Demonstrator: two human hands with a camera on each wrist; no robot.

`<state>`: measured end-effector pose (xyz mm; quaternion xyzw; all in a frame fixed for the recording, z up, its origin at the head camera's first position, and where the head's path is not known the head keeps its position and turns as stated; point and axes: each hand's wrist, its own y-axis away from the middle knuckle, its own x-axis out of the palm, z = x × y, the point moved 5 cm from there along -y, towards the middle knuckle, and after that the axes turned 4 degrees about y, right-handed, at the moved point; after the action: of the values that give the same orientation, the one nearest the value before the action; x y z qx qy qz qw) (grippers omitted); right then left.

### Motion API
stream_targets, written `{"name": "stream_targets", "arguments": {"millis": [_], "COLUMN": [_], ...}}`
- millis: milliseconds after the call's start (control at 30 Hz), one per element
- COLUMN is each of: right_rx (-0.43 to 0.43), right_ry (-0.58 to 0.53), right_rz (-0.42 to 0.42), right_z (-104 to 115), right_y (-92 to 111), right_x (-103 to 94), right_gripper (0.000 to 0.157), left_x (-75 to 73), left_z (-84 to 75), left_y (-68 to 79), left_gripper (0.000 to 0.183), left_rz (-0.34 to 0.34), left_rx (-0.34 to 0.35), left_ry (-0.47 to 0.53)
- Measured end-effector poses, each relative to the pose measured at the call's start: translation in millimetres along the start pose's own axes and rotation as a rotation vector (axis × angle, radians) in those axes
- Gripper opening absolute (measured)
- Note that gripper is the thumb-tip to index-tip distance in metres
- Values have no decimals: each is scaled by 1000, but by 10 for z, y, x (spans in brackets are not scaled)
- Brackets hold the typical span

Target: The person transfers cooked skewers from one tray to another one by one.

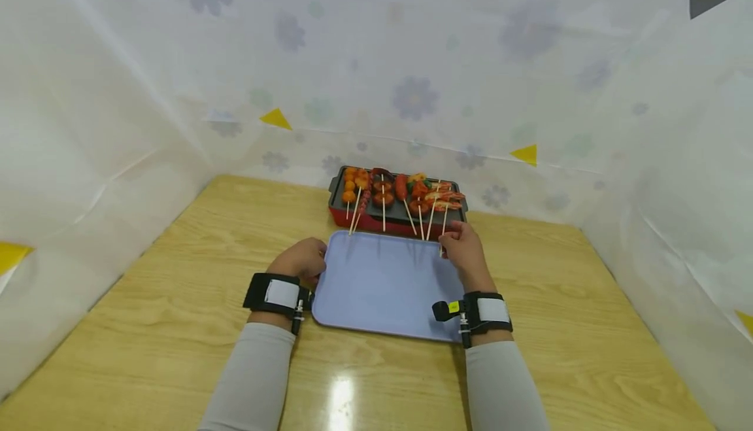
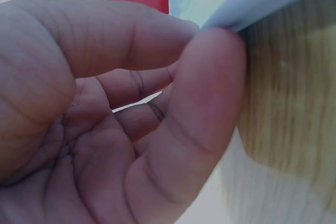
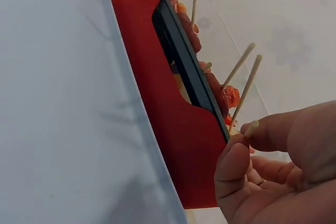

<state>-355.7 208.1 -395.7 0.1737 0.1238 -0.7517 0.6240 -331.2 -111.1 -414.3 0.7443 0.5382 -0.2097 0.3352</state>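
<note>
Here's the head view: a red-sided grill (image 1: 376,224) stands toward the back of the table (image 1: 176,293), loaded with skewers, and a pale blue tray (image 1: 382,287) sits just in front of it. The left hand (image 1: 302,261) is at the tray's left edge; over on the right, the right hand (image 1: 465,251) has a prawn-like skewer (image 1: 444,220) by its stick, the food end at the grill's right end.

To the left wrist, and it's a clear pinch: thumb and forefinger closed on the tray's rim. That tray looks light, stiff and rather slick, so the rim seems the right place to grip. Whether that edge is raised, I can't tell.

Now the right wrist! Thumb and forefinger pinch the bare stick close to its tip, beyond the grill's front. It looks light and rigid but slim, likely to roll under its top-heavy end; a hold nearer the food would probably steady it. Nothing here looks fragile, bar perhaps that thin stick.
</note>
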Motion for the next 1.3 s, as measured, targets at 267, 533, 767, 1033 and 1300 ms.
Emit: {"name": "stream_targets", "arguments": {"millis": [267,533,767,1033,1300], "right_rx": [70,91,129,144,142], "right_ry": [-179,-305,-251,-152,-46], "right_rz": [165,254,301,330,319], "right_z": [-80,-150,-176,-189,-208], "right_y": [-7,-20,-16,-16,-3], "right_x": [-19,-33,-50,-31,-2], "right_gripper": [47,49,50,46,42], "left_x": [10,4,2,-15,0], "left_z": [20,19,21,28,38], "left_y": [-16,-19,-18,-41,-52], "left_gripper": [18,19,18,26,38], "left_rz": [-9,-15,-8,-12,-4], "left_rx": [0,-8,-4,0,-1], "left_ry": [9,10,23,10,9]}}
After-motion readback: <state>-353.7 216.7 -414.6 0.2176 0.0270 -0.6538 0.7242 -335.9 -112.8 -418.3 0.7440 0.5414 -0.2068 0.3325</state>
